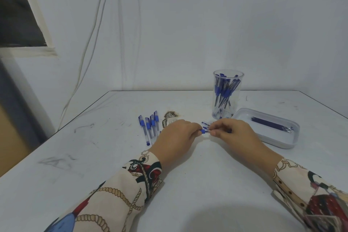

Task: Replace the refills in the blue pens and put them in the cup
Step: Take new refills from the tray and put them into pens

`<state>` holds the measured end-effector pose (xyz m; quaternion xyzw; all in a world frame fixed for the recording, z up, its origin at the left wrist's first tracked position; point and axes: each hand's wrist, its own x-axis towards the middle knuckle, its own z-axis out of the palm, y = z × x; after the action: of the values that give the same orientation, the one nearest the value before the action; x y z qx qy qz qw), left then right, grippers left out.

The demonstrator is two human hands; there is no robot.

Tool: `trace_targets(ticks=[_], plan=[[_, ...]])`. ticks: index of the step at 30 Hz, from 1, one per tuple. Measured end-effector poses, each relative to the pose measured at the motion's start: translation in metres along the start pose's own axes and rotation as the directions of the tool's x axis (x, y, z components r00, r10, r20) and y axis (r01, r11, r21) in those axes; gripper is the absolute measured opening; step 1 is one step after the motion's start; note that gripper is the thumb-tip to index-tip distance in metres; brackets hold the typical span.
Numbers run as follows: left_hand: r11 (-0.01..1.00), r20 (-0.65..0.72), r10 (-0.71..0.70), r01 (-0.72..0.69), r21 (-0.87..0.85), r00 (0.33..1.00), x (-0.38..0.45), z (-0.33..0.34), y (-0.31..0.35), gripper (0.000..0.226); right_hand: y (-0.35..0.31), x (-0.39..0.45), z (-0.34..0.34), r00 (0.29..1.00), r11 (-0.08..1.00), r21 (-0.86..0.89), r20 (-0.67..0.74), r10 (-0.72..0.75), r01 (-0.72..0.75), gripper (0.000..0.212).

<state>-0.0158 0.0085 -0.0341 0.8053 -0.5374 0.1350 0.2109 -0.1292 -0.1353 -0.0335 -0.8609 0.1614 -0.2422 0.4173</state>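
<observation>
Blue pen point(204, 131) sits mid-frame, pinched btwn left hand point(176, 137) & right hand point(236, 134), cup point(227, 94) just behind upper right; prob light, stiff, slick plastic w/ tiny parts, so best gripped near the blue collar.

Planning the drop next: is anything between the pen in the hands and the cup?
Nothing visible blocks it. The pen, pinched between the left hand and right hand, sits just in front of the cup, whose open mouth is already partly filled with pens.
</observation>
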Motion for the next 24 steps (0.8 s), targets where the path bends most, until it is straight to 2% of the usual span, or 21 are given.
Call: trace_targets(ticks=[5, 8, 17, 24], plan=[[1.000, -0.001, 0.000, 0.000, -0.022, 1.000, -0.0002, -0.0005, -0.0010, 0.029, -0.0019, -0.0007, -0.0014, 0.999, 0.991, 0.128, 0.020, 0.031, -0.033, 0.015], [1.000, -0.011, 0.003, -0.003, -0.030, 1.000, -0.0006, -0.0007, -0.0018, 0.027, -0.0025, -0.0009, -0.0012, 0.999, 0.986, 0.161, 0.008, 0.048, -0.049, 0.007], [0.998, -0.021, 0.017, -0.019, -0.052, 1.000, -0.0013, -0.0008, -0.0011, 0.028, -0.0046, 0.0004, -0.0034, 0.998, 0.954, 0.292, 0.015, 0.068, -0.069, 0.021], [0.998, -0.022, 0.006, -0.007, -0.066, 1.000, -0.0006, -0.0009, -0.0049, 0.026, 0.0015, 0.0031, -0.0077, 0.997, 0.961, 0.270, -0.008, 0.072, -0.067, 0.021]])
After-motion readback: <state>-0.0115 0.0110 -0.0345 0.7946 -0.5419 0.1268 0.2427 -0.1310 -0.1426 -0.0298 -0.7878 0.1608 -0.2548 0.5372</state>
